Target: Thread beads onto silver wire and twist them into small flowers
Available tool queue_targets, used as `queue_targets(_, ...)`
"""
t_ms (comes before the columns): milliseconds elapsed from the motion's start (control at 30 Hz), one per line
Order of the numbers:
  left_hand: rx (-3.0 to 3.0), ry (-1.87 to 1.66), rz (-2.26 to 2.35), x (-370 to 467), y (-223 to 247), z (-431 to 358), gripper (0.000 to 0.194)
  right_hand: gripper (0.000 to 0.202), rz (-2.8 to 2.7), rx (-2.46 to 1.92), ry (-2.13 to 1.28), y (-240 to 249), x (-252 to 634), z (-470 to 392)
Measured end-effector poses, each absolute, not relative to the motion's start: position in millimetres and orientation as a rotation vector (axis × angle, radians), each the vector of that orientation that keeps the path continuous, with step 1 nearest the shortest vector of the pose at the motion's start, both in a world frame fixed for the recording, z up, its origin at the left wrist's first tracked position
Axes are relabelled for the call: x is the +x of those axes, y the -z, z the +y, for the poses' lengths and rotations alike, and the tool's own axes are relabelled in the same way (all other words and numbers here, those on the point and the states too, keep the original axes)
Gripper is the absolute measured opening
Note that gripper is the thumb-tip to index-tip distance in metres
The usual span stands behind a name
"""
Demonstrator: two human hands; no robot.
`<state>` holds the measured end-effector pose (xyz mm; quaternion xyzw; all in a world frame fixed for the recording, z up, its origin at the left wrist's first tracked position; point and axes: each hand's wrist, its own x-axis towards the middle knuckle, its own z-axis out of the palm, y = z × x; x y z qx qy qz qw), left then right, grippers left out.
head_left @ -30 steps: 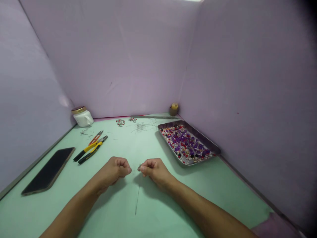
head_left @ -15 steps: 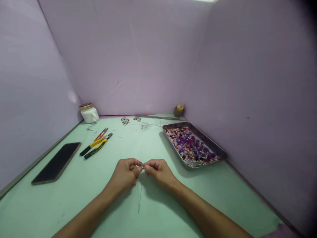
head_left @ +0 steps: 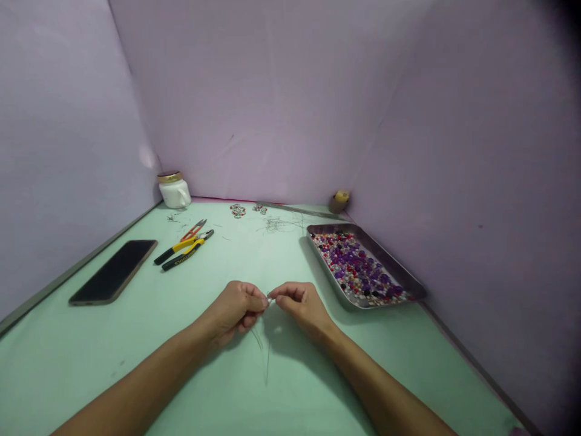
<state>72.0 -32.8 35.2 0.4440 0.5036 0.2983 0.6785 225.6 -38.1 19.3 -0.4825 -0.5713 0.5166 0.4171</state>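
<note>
Between the fingertips of my two hands is a tiny piece of thin wire with what look like small clear beads (head_left: 269, 297). My left hand (head_left: 236, 307) pinches it between thumb and index finger, the other fingers curled under. From the right, my right hand (head_left: 303, 307) closes thumb and index finger on the same piece; their tips hide much of it. Thin wire ends (head_left: 267, 363) hang below the hands over the pale green tabletop (head_left: 218, 387).
A metal tray (head_left: 327, 271) of mixed beads stands at right. On the left lie a phone (head_left: 113, 272), yellow-black pliers (head_left: 184, 253) and red snips (head_left: 193, 230). Farther back are a white jar (head_left: 175, 195), beaded wire pieces (head_left: 237, 211), loose wires (head_left: 276, 224) and a small yellow-topped object (head_left: 339, 201).
The view has shifted, so the table things sit farther right. My left hand has turned a little, my right fingertips have drawn slightly back, and more hanging wire shows.
</note>
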Motion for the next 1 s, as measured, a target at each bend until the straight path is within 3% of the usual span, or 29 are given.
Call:
queue_targets(467,1.005,-0.714,1.156,75.3,-38.5,-33.9,0.007,0.012,-1.469,-1.291,-1.287,-19.3,226.5,-38.8)
queue_targets(767,0.920,-0.685,0.995,68.9,-40.7,-32.8,0.015,0.020,-1.320,-1.146,-1.498,-18.6,227.0,-39.6)
queue_targets(1000,1.064,-0.761,1.138,71.4,-33.1,-29.2,0.016,0.022,-1.502,-1.238,-1.258,-14.2,223.9,-37.6)
